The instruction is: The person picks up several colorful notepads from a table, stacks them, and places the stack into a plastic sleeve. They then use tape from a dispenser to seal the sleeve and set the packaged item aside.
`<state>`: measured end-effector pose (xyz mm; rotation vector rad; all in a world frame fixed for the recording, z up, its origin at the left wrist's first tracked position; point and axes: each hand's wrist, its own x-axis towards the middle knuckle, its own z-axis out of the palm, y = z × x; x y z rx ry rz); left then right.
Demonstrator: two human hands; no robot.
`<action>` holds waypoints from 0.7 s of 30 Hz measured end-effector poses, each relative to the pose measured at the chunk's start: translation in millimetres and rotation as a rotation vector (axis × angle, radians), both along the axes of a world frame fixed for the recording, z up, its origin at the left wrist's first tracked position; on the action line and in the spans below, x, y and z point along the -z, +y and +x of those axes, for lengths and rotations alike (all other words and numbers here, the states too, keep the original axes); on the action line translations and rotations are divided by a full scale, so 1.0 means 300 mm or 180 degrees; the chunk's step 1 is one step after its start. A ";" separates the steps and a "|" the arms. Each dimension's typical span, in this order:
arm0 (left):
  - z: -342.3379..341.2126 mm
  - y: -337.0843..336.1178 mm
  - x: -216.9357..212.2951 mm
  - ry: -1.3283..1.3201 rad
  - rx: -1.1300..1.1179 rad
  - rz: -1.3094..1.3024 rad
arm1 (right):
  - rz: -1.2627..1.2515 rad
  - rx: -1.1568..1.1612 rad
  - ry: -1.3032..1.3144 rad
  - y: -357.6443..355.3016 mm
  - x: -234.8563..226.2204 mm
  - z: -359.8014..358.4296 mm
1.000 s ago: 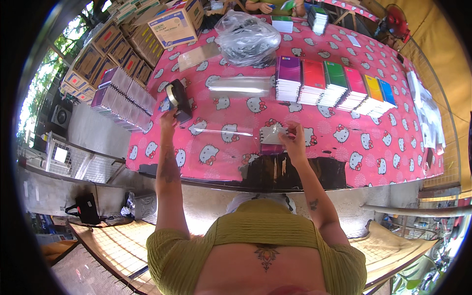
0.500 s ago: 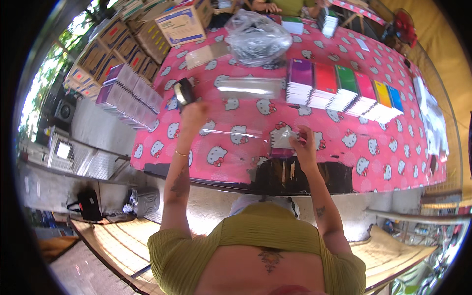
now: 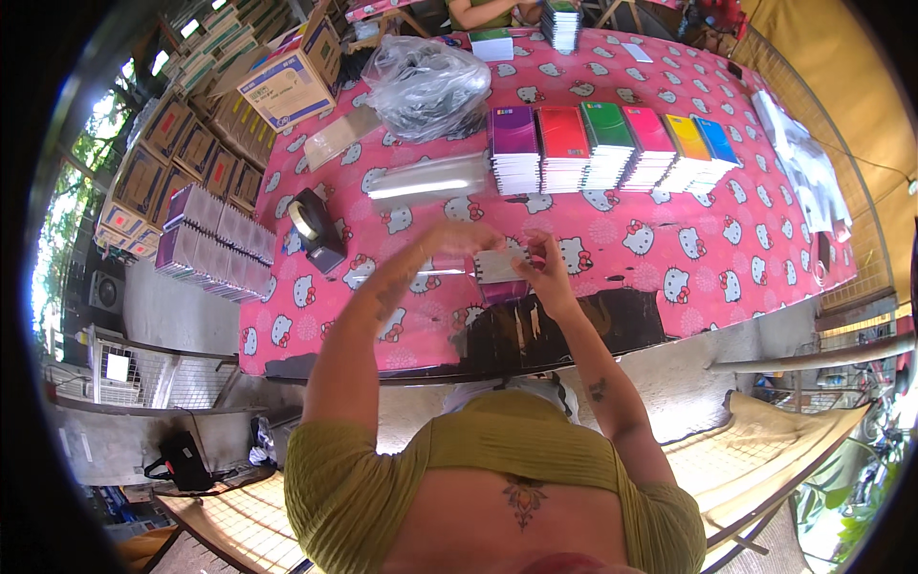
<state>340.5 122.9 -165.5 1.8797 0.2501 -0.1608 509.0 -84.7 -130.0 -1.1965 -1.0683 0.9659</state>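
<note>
A small spiral notebook (image 3: 500, 267) lies near the table's front edge, with a pale page or sheet on top and purple showing below. My right hand (image 3: 547, 275) grips its right side, thumb over the top. Smeared by motion, my left hand (image 3: 467, 236) is over the notebook's far left corner, and its fingers cannot be made out. Clear plastic film (image 3: 430, 275) stretches left from the notebook. Left of my left forearm stands a black tape dispenser (image 3: 317, 231) with a roll of tape. Farther back lies a pile of clear plastic sheets (image 3: 428, 180).
Notebook stacks in several colours, including a red one (image 3: 564, 134), line the middle right. A plastic bag (image 3: 427, 88) and a carton (image 3: 292, 81) are at the back. Purple notebooks (image 3: 212, 244) are piled at the left edge. Another person's arm (image 3: 483, 12) shows across the table.
My left hand has moved from beside the tape dispenser rightward to the notebook. My right hand stays at the notebook. The whole view has shifted.
</note>
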 end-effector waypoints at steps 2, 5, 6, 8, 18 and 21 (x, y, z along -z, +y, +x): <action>0.014 -0.074 0.031 0.0165 -0.0473 -0.0763 | 0.0048 0.0154 0.0169 -0.010 0.027 0.003; 0.046 -0.176 -0.119 0.0154 -0.1997 -0.0268 | 0.0192 0.0309 0.1317 -0.047 0.059 0.012; 0.048 -0.204 -0.207 0.0009 -0.2602 0.0185 | 0.0037 0.0646 0.1568 -0.061 0.068 0.018; 0.068 -0.409 -0.354 -0.0747 -0.2315 0.2847 | -0.0320 0.1321 0.2100 -0.131 0.128 0.022; 0.074 -0.526 -0.327 -0.0117 -0.2490 0.2504 | -0.0964 -0.1689 0.4286 -0.201 0.229 -0.094; -0.069 -0.582 -0.166 -0.0942 -0.3334 0.0332 | -0.0212 -0.1132 0.3532 -0.113 0.132 0.016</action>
